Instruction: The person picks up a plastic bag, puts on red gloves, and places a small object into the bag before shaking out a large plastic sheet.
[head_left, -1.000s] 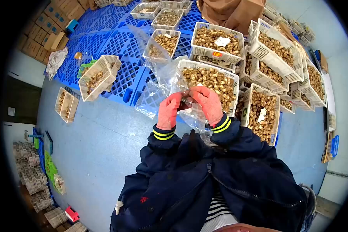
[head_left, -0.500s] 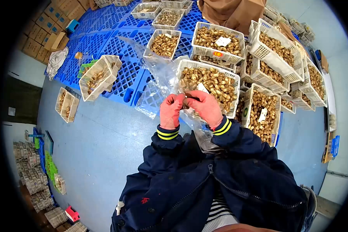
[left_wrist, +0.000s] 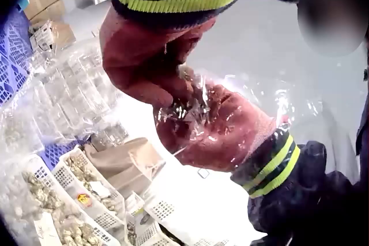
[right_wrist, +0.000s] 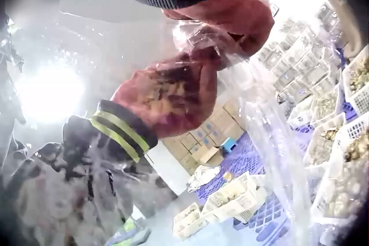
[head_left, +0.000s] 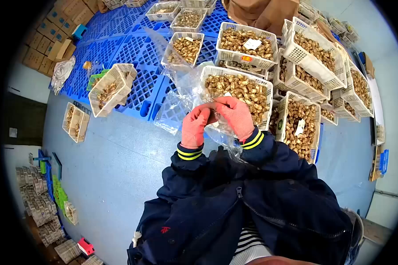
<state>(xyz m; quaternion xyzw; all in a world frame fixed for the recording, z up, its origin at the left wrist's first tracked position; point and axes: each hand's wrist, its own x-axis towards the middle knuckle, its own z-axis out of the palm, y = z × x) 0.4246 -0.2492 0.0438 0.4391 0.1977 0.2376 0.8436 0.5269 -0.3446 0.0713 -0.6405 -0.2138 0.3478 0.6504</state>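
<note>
Both hands wear pinkish-red gloves and meet in front of the jacket. My left hand (head_left: 193, 128) pinches a clear plastic bag (head_left: 188, 81) with fingers curled. Facing it, my right hand (head_left: 238, 118) pinches the same thin film, its fingertips close to the left ones. The bag spreads upward past the left hand and also hangs below the right one. In the right wrist view, bag film (right_wrist: 259, 107) stretches down from the hands. Just behind the right hand stands a white crate (head_left: 270, 95) of brown, lumpy, mushroom-like pieces (head_left: 236, 88).
Several more filled white crates are stacked at the right, such as a tilted one (head_left: 292, 57). Blue pallets (head_left: 137, 53) cover the floor ahead. Tilted crates (head_left: 112, 95) stand at the left, with cardboard boxes (head_left: 44, 42) behind. A brown cloth (head_left: 265, 15) lies at the back.
The fingers have shifted on the film: the hands drew together half a second ago and now sit slightly apart. The bag has moved little, and the head view has tilted slightly.
</note>
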